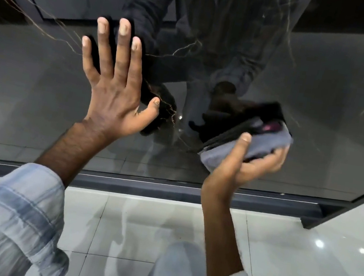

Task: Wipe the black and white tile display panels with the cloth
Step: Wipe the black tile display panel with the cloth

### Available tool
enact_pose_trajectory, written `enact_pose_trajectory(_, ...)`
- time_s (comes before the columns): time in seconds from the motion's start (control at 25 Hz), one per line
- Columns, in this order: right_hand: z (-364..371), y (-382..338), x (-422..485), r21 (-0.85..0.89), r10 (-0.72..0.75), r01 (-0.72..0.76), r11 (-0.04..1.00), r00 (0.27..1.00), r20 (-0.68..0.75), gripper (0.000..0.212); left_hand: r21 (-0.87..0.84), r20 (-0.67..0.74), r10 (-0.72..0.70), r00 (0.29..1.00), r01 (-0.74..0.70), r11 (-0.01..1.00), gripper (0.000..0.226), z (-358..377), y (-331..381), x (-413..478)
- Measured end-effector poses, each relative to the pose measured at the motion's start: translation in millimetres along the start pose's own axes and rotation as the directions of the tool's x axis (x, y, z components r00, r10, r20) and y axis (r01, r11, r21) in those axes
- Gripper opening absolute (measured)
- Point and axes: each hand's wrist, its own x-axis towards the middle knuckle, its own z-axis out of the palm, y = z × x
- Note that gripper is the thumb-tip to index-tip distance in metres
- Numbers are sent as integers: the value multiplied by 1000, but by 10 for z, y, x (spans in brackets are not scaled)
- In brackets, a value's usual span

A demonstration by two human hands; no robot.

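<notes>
Left hand: your left hand [111, 92] presses flat, fingers spread, on the glossy black veined tile panel [328, 90].
Right hand: at 3 o'clock, your right hand [248, 159] grips the folded grey cloth [264, 144] against it.

l hand [110, 97] flat, r hand [247, 164] curled

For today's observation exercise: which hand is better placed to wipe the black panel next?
Right. The right hand grips the cloth against the black panel; the left hand lies flat on it, fingers spread, empty.

Panel [285, 59]: black veined tile, mirror-glossy, smooth. Frame [168, 187]: dark, matt, metal-looking. Cloth [269, 144]: grey, soft, matt fabric. Floor [301, 254]: pale glossy tiles. Sleeve [6, 217]: checked woven cloth.
</notes>
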Motion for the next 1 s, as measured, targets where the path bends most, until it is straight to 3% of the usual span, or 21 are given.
enact_pose_trajectory(0.04, 50, -80, 0, -50, -204, 204, 978, 979, 4, 59, 2, -25, -10, 1000, 11, 1000, 87, 25, 17, 7)
enact_pose_trajectory(0.12, 152, -230, -31, -212, -517, 548, 809, 835, 186, 58, 27, -51, -40, 998, 41, 999, 86, 29, 43, 0)
enact_pose_trajectory(0.2, 240, -129, 21, -274, -644, 733, 622, 679, 354, 55, 6, -51, -41, 998, 42, 999, 85, 5, 62, -22)
enact_pose_trajectory(0.24, 212, -10, 79, -303, -679, 765, 568, 644, 352, 54, -12, -36, -39, 999, 39, 999, 85, 21, 72, -16)
enact_pose_trajectory(0.28, 159, 80, 111, -347, -669, 739, 577, 672, 319, 55, -30, -27, -21, 999, 20, 999, 86, 30, 62, -3)
enact_pose_trajectory(0.36, 115, 267, 184, -267, -542, 542, 797, 837, 81, 58, -85, 6, 53, 999, -52, 995, 88, 2, -37, -26)
enact_pose_trajectory(0.44, 155, 339, 163, -26, -246, 246, 969, 946, -211, 61, -157, 53, 78, 996, -69, 985, 84, -89, -231, -228)
enact_pose_trajectory(0.48, 184, 392, 100, 88, -30, 59, 994, 952, -304, 66, -172, 74, 44, 996, -30, 985, 81, -121, -387, -412)
enact_pose_trajectory(0.52, 218, 458, 45, 201, 198, -135, 970, 920, -338, 68, -171, 100, -15, 995, 33, 985, 79, -128, -544, -632)
enact_pose_trajectory(0.56, 226, 611, -36, 273, 408, -321, 907, 831, -378, 69, -163, 138, -63, 988, 85, 983, 79, -107, -702, -861)
enact_pose_trajectory(0.64, 193, 951, -253, 382, 630, -510, 771, 697, -343, 72, -138, 194, -24, 981, 52, 989, 82, 28, -955, -1252)
enact_pose_trajectory(0.72, 174, 1212, -458, 331, 650, -576, 748, 736, -189, 72, -133, 144, 75, 987, -56, 990, 84, 254, -1039, -1446)
enact_pose_trajectory(0.8, 346, 1100, -551, 365, 681, -596, 715, 712, -172, 52, -149, 49, 96, 994, -88, 985, 84, 393, -1035, -1472)
enact_pose_trajectory(0.92, 698, 611, -582, 412, 644, -516, 751, 711, -283, 51, -194, -23, 74, 997, -77, 978, 82, 462, -1027, -1467)
enact_pose_trajectory(1.0, 1014, 249, -745, 255, 496, -426, 868, 770, -401, 61, -231, -39, 84, 996, -90, 969, 80, 483, -1028, -1516)
